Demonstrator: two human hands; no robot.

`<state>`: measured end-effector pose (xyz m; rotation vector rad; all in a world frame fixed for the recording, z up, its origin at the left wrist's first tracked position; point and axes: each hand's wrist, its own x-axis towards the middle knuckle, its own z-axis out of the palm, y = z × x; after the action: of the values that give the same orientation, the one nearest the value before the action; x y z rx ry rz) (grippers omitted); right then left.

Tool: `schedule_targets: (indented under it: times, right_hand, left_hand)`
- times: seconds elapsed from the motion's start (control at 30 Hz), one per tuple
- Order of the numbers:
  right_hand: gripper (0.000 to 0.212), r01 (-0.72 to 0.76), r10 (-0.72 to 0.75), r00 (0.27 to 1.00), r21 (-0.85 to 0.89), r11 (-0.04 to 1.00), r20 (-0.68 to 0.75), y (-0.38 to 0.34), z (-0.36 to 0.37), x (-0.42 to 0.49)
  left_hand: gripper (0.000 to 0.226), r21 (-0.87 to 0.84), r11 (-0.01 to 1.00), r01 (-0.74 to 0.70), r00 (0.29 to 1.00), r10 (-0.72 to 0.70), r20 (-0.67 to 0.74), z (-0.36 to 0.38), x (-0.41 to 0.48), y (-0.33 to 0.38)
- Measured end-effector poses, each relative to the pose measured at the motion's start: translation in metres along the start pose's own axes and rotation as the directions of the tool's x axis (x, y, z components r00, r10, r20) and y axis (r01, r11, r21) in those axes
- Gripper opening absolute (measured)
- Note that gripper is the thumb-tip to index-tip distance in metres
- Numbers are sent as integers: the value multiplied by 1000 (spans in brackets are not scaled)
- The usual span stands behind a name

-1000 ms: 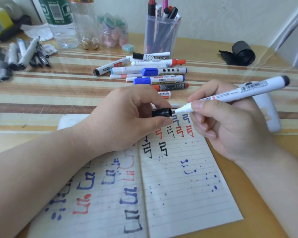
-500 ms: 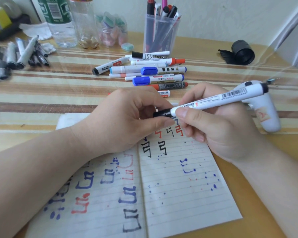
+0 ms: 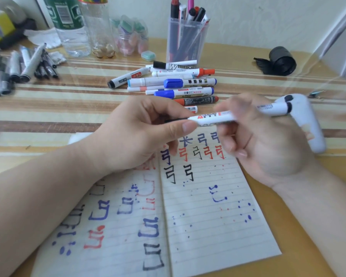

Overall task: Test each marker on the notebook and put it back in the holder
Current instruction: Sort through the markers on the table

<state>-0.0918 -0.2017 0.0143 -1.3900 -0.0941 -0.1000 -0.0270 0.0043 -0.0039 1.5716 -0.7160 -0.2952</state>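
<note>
Well, your left hand (image 3: 140,134) pinched the marker (image 3: 214,116) at its dark end, mostly hid behind your fingers (image 3: 168,109); your right hand (image 3: 268,144), v. blurred, curled round the barrel. Marker hung over the notebook's (image 3: 208,226) top edge, holder (image 3: 186,41) well back.

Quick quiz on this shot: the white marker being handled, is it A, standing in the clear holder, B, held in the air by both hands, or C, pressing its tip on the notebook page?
B: the left hand pinches one end of the white marker and the right hand grips its barrel, off the notebook and well in front of the holder.
</note>
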Motion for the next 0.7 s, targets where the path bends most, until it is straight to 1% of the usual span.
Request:
schedule_targets:
  times: [0.07,0.1,0.13,0.17,0.23,0.3,0.33,0.4,0.5,0.53,0.6,0.7]
  right_hand:
    - [21,39,-36,995,32,999,-97,0,-4,0]
    - [18,54,-51,990,17,998,-129,0,-5,-1]
    - [19,56,-57,989,-11,998,-136,0,-4,-2]
    - [22,51,-56,992,-44,998,-117,1,-3,-3]
    - [20,33,-36,999,-98,995,-23,3,0,-5]
    - [12,18,-6,996,-128,992,92,3,2,-7]
    - [10,15,4,992,-143,990,126,4,3,-7]
    - [8,9,18,989,-182,983,145,4,3,-8]
    - [10,39,-4,989,-238,970,145,6,3,-9]
    - [11,63,-26,988,-246,967,152,6,4,-9]
    - [14,106,-65,984,-245,964,169,7,8,-10]
    - [16,151,-116,979,-214,965,167,10,13,-10]
  left_hand:
    - [2,-97,995,29,999,-31,-12,-1,0,-1]
    - [4,-131,991,38,999,-39,-10,-2,0,-1]
    - [4,-158,987,43,999,-44,-3,-1,0,-1]
    - [5,-181,982,49,999,-49,5,-1,0,0]
    - [7,-214,973,81,997,-82,4,0,-2,3]
    - [14,-186,975,124,991,-131,-26,-1,-4,6]
    - [15,-161,977,140,988,-149,-45,-1,-4,7]
    - [18,-128,980,153,983,-163,-78,0,-5,10]
    - [42,-102,987,123,988,-132,-85,8,-6,13]
    - [45,-77,990,114,988,-121,-97,12,-6,14]
    - [47,-43,994,100,986,-105,-129,17,-5,15]
    - [50,-88,994,61,983,-74,-165,17,-5,21]
